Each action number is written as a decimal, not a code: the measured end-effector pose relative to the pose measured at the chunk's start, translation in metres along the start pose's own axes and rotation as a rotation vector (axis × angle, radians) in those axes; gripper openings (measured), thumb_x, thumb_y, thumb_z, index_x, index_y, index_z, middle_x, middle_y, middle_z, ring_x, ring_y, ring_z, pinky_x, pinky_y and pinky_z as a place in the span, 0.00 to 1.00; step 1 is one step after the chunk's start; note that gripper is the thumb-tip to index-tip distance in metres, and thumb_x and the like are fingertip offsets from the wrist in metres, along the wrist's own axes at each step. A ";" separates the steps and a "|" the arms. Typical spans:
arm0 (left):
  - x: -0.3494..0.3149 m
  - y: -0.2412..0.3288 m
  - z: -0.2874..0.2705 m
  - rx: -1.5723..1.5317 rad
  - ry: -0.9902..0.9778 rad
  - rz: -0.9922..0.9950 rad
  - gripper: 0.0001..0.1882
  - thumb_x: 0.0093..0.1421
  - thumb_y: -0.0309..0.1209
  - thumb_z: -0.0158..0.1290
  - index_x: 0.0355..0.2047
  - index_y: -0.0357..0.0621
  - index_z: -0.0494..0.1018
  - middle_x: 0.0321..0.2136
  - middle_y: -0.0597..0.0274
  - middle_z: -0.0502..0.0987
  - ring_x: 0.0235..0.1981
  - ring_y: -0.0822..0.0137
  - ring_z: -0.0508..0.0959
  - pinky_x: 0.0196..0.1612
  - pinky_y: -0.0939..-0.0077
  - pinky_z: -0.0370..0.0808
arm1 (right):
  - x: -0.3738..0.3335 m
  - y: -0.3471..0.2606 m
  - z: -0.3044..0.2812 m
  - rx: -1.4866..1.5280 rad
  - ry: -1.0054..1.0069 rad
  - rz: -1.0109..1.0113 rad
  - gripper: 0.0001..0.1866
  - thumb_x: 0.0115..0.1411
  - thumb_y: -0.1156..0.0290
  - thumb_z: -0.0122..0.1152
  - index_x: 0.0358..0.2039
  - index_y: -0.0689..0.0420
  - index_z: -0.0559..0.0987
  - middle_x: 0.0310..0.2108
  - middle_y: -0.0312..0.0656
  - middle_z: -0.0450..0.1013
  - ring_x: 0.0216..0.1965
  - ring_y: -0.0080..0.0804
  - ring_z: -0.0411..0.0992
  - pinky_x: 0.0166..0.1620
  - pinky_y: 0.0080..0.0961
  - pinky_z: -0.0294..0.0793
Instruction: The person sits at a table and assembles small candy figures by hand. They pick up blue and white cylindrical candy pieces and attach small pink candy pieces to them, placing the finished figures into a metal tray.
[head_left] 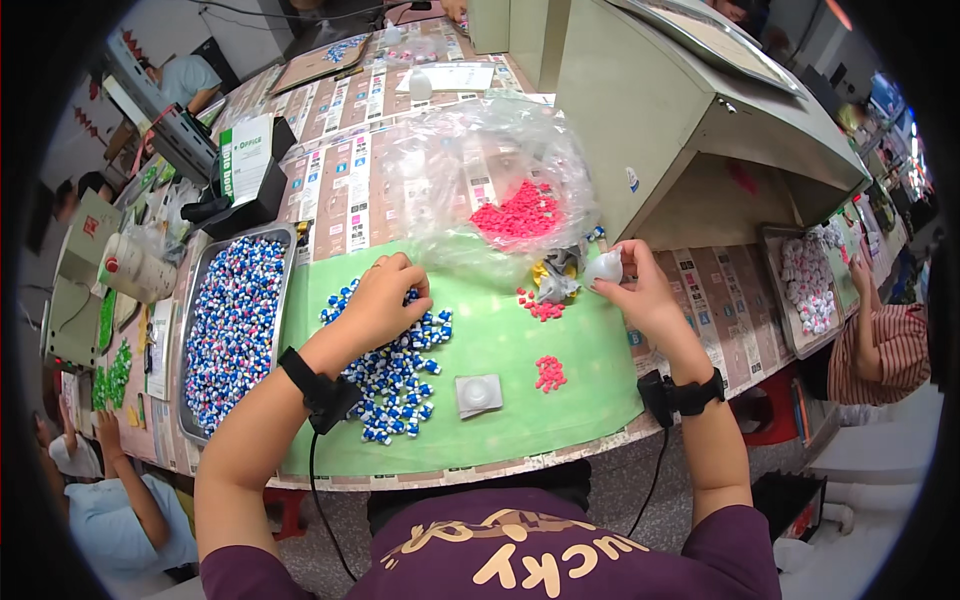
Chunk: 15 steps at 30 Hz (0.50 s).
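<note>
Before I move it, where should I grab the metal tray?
I'd grip the metal tray by its raised rim, one hand on each long side, coming from left and right. It lies flat, longer than wide, full of loose blue-and-white pieces, so holding both sides should help keep it level.

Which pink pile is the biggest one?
The far pink pile, with the clear plastic bag around it. It spreads widest; the middle pink pile and near pink pile, both on green mat, are much smaller.

Left grip (pixel 388 297) over blue-and-white pieces (pixel 395 385), right grip (pixel 645 292) holding white bottle (pixel 604 266), green mat (pixel 500 340)
</note>
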<state>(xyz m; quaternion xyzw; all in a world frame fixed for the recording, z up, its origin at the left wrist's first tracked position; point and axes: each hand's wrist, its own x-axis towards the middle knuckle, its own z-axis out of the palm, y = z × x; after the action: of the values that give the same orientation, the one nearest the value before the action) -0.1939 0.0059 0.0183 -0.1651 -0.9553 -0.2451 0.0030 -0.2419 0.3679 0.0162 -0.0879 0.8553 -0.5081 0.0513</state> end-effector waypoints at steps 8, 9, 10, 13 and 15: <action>-0.022 0.013 -0.017 -0.065 0.009 0.088 0.08 0.55 0.29 0.60 0.35 0.43 0.75 0.37 0.56 0.73 0.43 0.53 0.71 0.49 0.62 0.68 | -0.034 -0.028 -0.010 -0.248 0.236 -0.190 0.32 0.52 0.75 0.67 0.56 0.60 0.65 0.53 0.50 0.64 0.55 0.42 0.66 0.57 0.34 0.67; -0.019 0.018 -0.013 -0.086 0.018 0.151 0.08 0.55 0.29 0.60 0.35 0.43 0.75 0.37 0.56 0.73 0.43 0.53 0.72 0.49 0.61 0.69 | -0.041 -0.036 -0.009 -0.247 0.281 -0.227 0.31 0.52 0.75 0.67 0.56 0.60 0.66 0.53 0.50 0.65 0.55 0.42 0.66 0.57 0.34 0.66; -0.016 0.021 -0.008 -0.104 0.025 0.203 0.08 0.55 0.29 0.60 0.35 0.43 0.75 0.37 0.56 0.73 0.43 0.53 0.72 0.49 0.61 0.69 | -0.048 -0.047 -0.004 -0.239 0.317 -0.265 0.30 0.52 0.76 0.66 0.55 0.60 0.66 0.53 0.49 0.65 0.55 0.43 0.66 0.57 0.34 0.66; -0.009 0.034 0.000 -0.104 -0.071 0.264 0.07 0.55 0.28 0.59 0.33 0.43 0.74 0.36 0.55 0.72 0.42 0.53 0.73 0.48 0.61 0.71 | -0.061 -0.075 0.008 -0.245 0.309 -0.416 0.26 0.53 0.78 0.65 0.52 0.61 0.68 0.52 0.49 0.65 0.53 0.44 0.66 0.57 0.34 0.66; -0.010 0.035 0.006 -0.020 -0.180 0.239 0.06 0.54 0.28 0.59 0.32 0.43 0.74 0.35 0.55 0.71 0.42 0.53 0.73 0.47 0.62 0.71 | -0.069 -0.088 0.013 -0.260 0.226 -0.478 0.24 0.53 0.79 0.65 0.50 0.61 0.70 0.51 0.49 0.66 0.53 0.45 0.67 0.56 0.34 0.66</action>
<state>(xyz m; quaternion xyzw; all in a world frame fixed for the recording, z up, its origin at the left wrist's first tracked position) -0.1725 0.0341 0.0283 -0.2990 -0.9227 -0.2369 -0.0550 -0.1630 0.3292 0.0870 -0.2355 0.8686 -0.3983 -0.1773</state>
